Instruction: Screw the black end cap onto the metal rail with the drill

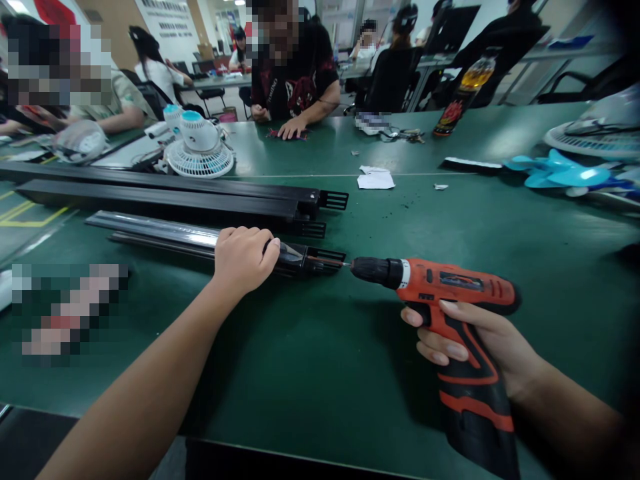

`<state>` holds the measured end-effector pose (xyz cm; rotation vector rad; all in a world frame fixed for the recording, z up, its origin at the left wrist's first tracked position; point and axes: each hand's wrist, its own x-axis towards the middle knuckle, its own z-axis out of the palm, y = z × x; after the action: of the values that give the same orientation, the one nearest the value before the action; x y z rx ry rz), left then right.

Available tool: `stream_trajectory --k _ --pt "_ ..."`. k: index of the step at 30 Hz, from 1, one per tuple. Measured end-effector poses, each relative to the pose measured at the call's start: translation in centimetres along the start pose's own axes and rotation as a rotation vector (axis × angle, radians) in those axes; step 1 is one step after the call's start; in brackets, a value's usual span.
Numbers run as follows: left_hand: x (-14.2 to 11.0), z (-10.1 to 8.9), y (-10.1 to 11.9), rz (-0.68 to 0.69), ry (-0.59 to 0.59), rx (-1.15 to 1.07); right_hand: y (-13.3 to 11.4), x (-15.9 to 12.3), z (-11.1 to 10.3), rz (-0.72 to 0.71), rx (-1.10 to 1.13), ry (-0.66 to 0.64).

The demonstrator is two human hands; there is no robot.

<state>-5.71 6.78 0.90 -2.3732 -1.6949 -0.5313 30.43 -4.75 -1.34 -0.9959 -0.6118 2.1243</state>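
Observation:
My right hand [465, 340] grips an orange and black cordless drill [455, 283], with a finger at its trigger. The drill points left, and its thin bit reaches the slotted end piece [327, 259] of a long black bar [165, 241]. Whether the bit touches a screw there is too small to tell. Wrapped over the bar near that end, my left hand [246, 260] holds it down on the green table [310, 373]. Clear, shiny plastic film [150, 225] covers part of the bar.
Behind lie more black bars [165, 199] with slotted ends. Farther back are a small white fan [200, 150], white paper [376, 178], a drink bottle [465, 93] and blue fan blades [555, 170]. Across the table a person [295, 80] handles small wires.

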Motion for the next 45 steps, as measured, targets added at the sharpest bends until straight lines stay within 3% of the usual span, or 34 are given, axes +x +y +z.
stream_trajectory --k 13,45 --pt "0.19 -0.12 0.08 -0.013 -0.053 0.021 0.11 0.09 -0.41 0.009 0.003 -0.027" --pt "0.15 -0.13 0.09 -0.010 -0.037 0.021 0.13 0.17 -0.10 -0.026 -0.016 0.014"
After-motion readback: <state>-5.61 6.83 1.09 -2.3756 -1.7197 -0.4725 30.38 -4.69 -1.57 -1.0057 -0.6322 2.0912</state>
